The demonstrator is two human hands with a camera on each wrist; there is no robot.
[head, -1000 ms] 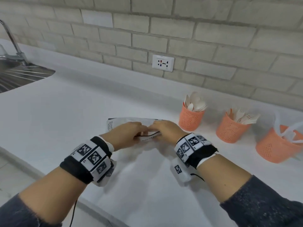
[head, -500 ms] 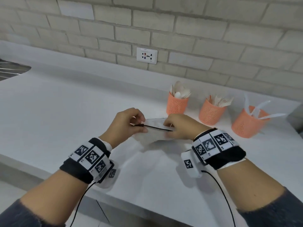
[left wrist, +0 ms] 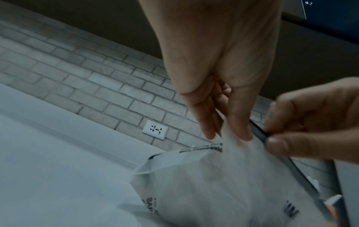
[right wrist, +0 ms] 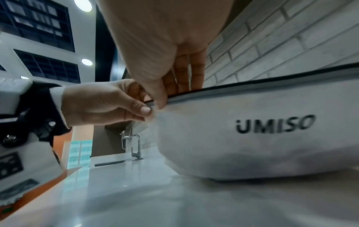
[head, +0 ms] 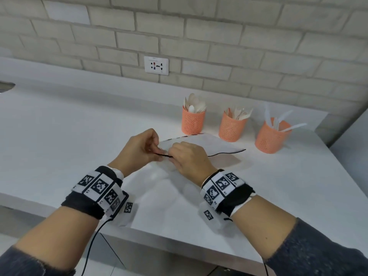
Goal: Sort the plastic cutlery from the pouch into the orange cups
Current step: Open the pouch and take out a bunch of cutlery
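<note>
A white pouch [head: 217, 148] with a black zip edge and the print UMISO [right wrist: 274, 124] is held up off the white counter [head: 79, 136]. My left hand [head: 143, 150] pinches its near top corner [left wrist: 233, 138]. My right hand [head: 187, 156] pinches the black zip edge [right wrist: 161, 101] right beside the left hand. Three orange mesh cups stand behind: the left cup [head: 193, 122] holds white spoons, the middle cup [head: 232, 128] forks, the right cup [head: 271, 137] knives. What is inside the pouch is hidden.
A brick wall with a white socket [head: 156, 65] runs behind the counter. A sink edge [head: 6, 86] shows at the far left, with a tap [right wrist: 136, 145] in the right wrist view. The counter's front edge [head: 139, 234] is just under my wrists.
The pouch has been lifted from lying flat on the counter and carried right, closer to the cups. Both hands have come together at its zip edge.
</note>
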